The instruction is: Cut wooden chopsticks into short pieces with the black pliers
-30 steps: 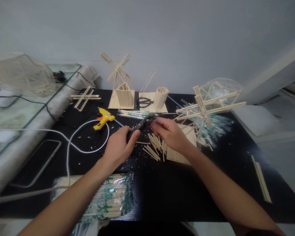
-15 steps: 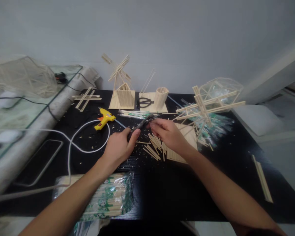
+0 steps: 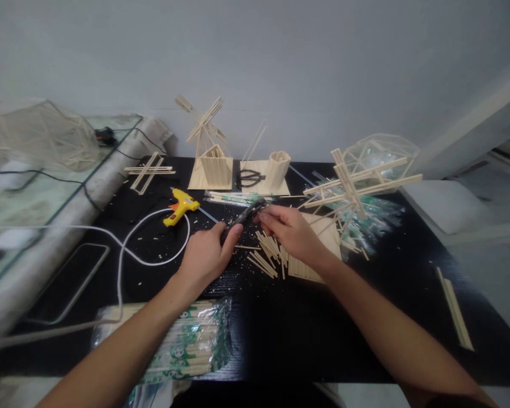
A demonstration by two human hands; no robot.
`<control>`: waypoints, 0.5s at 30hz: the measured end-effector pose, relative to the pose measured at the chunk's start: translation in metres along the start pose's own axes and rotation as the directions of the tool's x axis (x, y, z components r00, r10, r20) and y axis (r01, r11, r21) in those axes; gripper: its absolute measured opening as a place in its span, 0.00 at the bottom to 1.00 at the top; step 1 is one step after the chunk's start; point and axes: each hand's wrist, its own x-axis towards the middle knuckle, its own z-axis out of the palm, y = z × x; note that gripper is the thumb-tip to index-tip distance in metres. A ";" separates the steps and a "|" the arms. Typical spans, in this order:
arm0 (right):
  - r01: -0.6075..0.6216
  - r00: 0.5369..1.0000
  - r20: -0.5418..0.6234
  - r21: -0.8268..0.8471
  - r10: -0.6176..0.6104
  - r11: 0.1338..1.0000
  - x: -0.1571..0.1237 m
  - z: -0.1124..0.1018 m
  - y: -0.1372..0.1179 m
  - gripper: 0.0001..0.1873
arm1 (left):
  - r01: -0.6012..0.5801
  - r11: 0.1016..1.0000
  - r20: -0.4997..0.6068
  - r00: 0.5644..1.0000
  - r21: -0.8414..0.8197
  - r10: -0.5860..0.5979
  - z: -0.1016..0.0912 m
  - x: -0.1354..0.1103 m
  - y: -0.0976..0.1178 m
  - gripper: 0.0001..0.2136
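My left hand [image 3: 206,255] is closed round the handles of black cutting pliers [image 3: 249,212] that point up and to the right over the black table [image 3: 280,334]. My right hand [image 3: 291,229] pinches something small at the pliers' jaws; I cannot make out what it is. Short cut wooden sticks [image 3: 266,255] lie scattered just below both hands, beside a flat panel of glued sticks [image 3: 317,255]. Wood chips speckle the table around them.
A yellow glue gun [image 3: 181,205] with a white cable [image 3: 123,255] lies at the left. Stick windmill models [image 3: 208,147] [image 3: 357,181], a stick cup [image 3: 278,167], black scissors [image 3: 250,177], a stick cross [image 3: 148,169] and packs of wrapped chopsticks [image 3: 182,343] surround the work spot.
Almost nothing has changed: both hands stay at the pliers, and the view has shifted slightly.
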 end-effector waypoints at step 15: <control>-0.314 0.916 0.388 0.546 0.098 0.777 0.000 -0.014 -0.002 0.12 | -0.225 0.932 -0.101 0.974 -0.286 0.205 -0.003 0.002 -0.011 0.23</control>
